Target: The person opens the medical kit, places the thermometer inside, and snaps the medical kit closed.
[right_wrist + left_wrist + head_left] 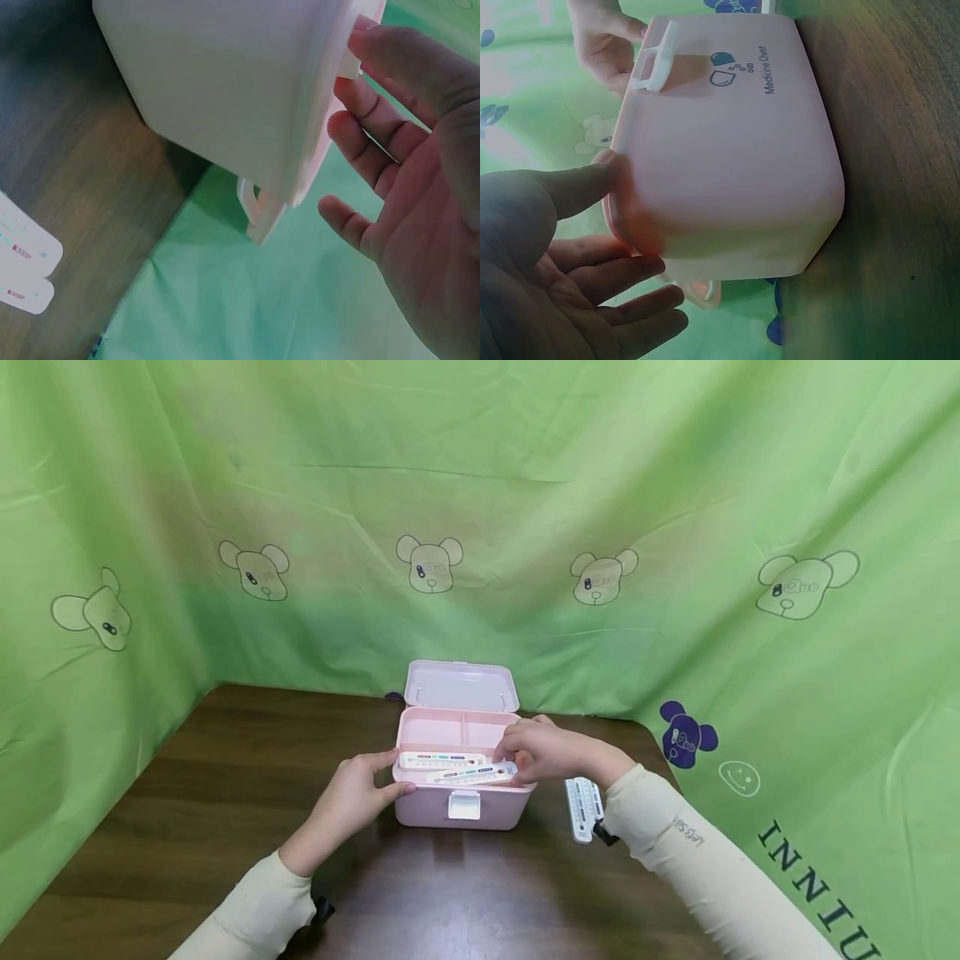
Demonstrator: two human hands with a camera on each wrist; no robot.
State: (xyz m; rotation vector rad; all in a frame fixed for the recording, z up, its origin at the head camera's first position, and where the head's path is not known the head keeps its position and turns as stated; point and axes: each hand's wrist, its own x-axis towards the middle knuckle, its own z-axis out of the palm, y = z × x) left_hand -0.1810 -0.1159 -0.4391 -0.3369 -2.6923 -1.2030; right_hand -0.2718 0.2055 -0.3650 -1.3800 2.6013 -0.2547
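Okay, on my feeds the left grip (356, 793) straddles the near-left corner of the pink box (427, 812), thumb on the front rim, index finger round the side, remaining fingers loosely spread. I read the right grip (551, 752) as pinched, thumb against fingers, on the right end of the front thermometer (468, 775); its fingertips are partly hidden. That strip lies slanted inside the box, by the front wall. Rear thermometer (435, 761) is just behind it. Both flat, white, round-ended, with printed scales. Two spare thermometers (579, 814) overlap on the surface (450, 902), right of the box.

Box is smooth plastic, rounded corners, white latch (464, 806), "Medicine Chest" and a capsule printed on the front. I see a divider inside and the lid (461, 687) tipped back. Surface is dark wood grain, faintly glossy. Creased green cloth (480, 435) behind, bear-head prints.
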